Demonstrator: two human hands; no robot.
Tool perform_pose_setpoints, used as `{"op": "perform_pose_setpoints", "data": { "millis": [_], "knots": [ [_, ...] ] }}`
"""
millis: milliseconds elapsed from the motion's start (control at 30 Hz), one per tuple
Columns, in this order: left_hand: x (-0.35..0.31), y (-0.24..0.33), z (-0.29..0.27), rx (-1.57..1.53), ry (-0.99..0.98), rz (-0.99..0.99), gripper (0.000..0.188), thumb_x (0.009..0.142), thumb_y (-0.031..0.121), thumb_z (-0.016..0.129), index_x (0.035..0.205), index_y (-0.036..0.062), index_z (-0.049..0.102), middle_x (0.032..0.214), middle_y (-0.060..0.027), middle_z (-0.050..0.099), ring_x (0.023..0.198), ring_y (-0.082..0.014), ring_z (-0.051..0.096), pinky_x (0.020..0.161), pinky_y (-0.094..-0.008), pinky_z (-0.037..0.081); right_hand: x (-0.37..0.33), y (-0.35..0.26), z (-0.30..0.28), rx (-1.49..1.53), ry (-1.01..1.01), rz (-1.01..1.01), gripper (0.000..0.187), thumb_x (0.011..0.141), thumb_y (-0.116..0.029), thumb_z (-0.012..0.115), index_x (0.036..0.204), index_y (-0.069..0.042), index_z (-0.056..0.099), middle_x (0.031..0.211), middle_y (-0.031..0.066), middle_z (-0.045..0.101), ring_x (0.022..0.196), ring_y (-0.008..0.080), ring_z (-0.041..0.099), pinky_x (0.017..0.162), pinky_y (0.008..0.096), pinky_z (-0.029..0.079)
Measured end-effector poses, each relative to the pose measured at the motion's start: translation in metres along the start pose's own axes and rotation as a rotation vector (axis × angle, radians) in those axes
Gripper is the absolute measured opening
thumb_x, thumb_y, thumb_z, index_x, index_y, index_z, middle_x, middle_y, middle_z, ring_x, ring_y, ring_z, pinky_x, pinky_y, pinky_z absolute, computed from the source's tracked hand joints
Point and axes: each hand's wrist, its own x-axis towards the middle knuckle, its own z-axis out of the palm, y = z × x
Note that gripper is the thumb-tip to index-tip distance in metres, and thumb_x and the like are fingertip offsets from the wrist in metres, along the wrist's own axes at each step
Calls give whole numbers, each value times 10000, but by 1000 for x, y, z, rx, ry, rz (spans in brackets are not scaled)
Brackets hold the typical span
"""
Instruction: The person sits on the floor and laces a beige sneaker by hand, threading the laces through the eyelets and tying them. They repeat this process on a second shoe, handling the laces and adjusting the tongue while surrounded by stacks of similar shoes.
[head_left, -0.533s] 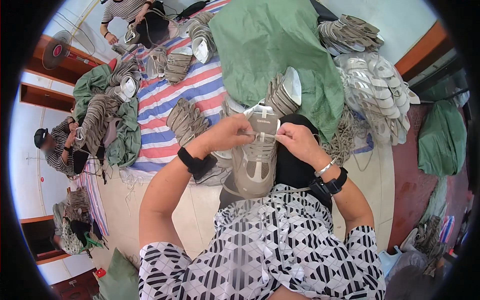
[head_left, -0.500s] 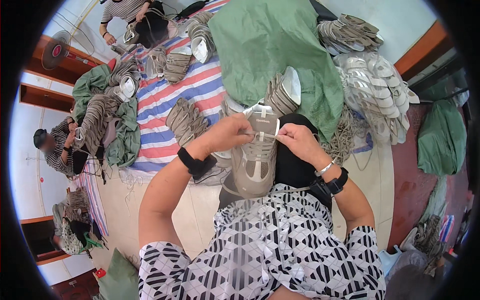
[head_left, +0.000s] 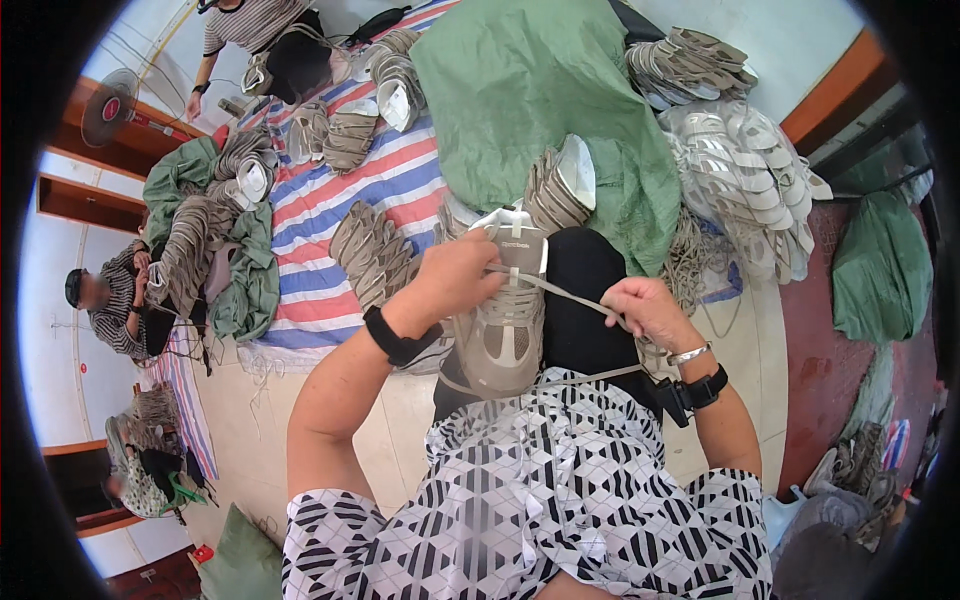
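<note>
"Where's the taupe sneaker upper (head_left: 500,360)?"
"On my feed, it lies on the lap (head_left: 588,348), partly beneath the left hand (head_left: 458,276), which curls over its far left edge; I can't tell whether that hand grips anything."
"Right hand (head_left: 648,310)?"
"Apart from it, to the right, pinching the stretched shoelace (head_left: 570,293). Beyond, I see green sheeting (head_left: 530,90)."

Striped sheet (head_left: 312,283) on tiled floor (head_left: 235,440); stacked shoe uppers (head_left: 370,255) atop.

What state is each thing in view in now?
Left hand: fingers curled against the shoe
Right hand: pinching the shoelace
Shoelace: threaded, one length drawn out rightward
Shoe: laced, untied
Green sheet: rumpled
Striped sheet: spread out
Clear bag: full of uppers
Fan: cannot tell whether running
</note>
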Motion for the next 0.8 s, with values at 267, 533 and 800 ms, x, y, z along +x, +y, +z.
{"op": "perform_pose_setpoints", "data": {
  "millis": [267, 533, 800],
  "knots": [
    [-1, -24, -17, -855, 54, -116, 253, 942, 200, 501, 1035, 10, 640, 820, -1, 607, 724, -111, 534, 693, -275, 460, 39, 20, -24, -776, 639, -422, 180, 898, -118, 546, 940, 6, 670, 739, 78, 652, 656, 125, 620, 564, 295, 477],
    [-16, 3, 19, -648, 584, -160, 435, 985, 137, 400, 1393, 7, 325, 908, -61, 647, 776, -76, 556, 692, -213, 466, 57, -12, 66, -237, 306, -404, 203, 904, -52, 482, 1088, -1, 550, 750, 98, 652, 628, 136, 640, 545, 251, 495],
    [-57, 1, 37, -1437, 125, -500, 197, 961, 157, 464, 1103, 39, 535, 776, -7, 618, 564, -24, 462, 494, -178, 352, 43, -1, 79, -196, 306, -294, 86, 887, -71, 556, 877, 8, 588, 647, 69, 619, 436, 92, 528, 409, 231, 432]
  ]
}}
